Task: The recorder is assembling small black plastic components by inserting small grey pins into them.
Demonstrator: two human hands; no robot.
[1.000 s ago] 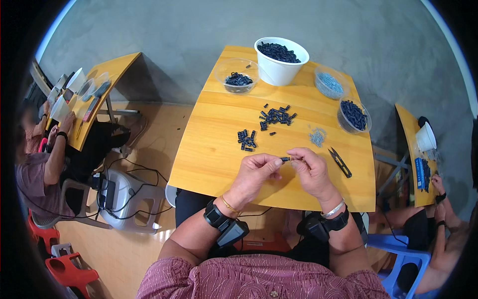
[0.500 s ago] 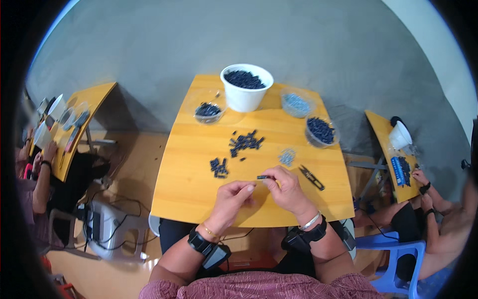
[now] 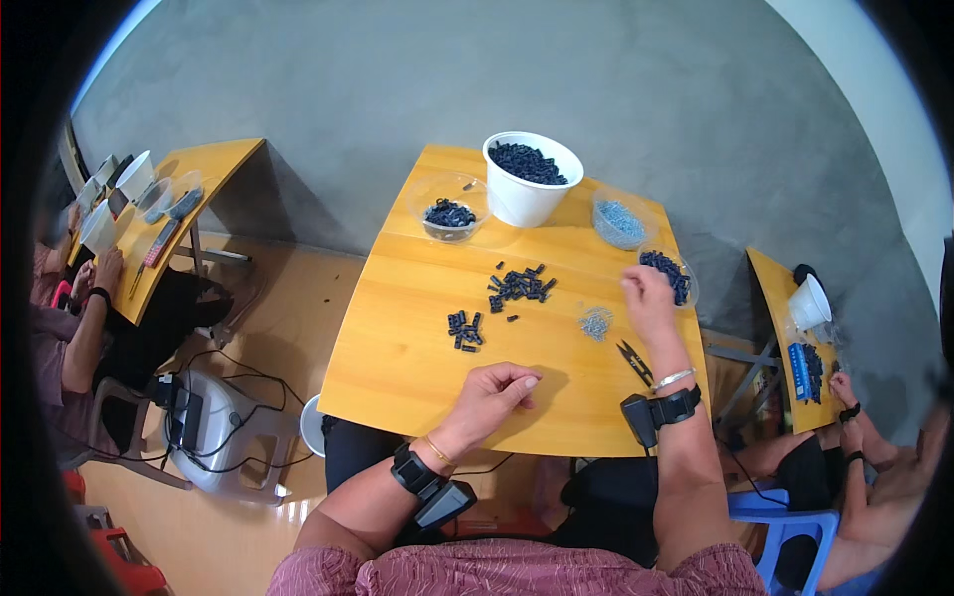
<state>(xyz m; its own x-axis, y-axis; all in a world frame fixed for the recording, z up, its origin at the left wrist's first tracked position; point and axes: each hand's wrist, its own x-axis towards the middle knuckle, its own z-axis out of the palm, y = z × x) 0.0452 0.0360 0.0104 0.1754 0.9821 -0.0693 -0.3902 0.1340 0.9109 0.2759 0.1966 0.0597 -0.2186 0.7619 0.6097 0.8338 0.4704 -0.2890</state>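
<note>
My left hand point(image 3: 497, 397) hovers over the front of the wooden table point(image 3: 397, 377), its thumb pressed against curled fingers. Whatever it may hold is hidden. At the right side, my right hand point(image 3: 651, 298) has its bent fingers at the near-left rim of a clear bowl point(image 3: 693, 298) of small black plastic pieces point(image 3: 664, 268). Its fingertips point down and hide anything between them. A small heap of tiny silvery metal parts point(image 3: 596, 322) lies just left of that wrist. Black thread snips point(image 3: 634, 364) rest beside the forearm. Two loose piles of black pieces point(image 3: 522, 285) point(image 3: 464, 331) lie mid-table.
A white bucket point(image 3: 527, 204) full of black pieces stands at the back, between a clear bowl point(image 3: 449, 230) of black parts and a clear tub point(image 3: 621, 226) of silvery parts. Other people work at tables on the left point(image 3: 204, 164) and right point(image 3: 770, 298). A grey stool point(image 3: 224, 427) with cables stands left.
My right hand has moved from beside the left hand, where it held a small black piece, out to the right-hand bowl. The left hand stays near the front. The view has shifted slightly.
</note>
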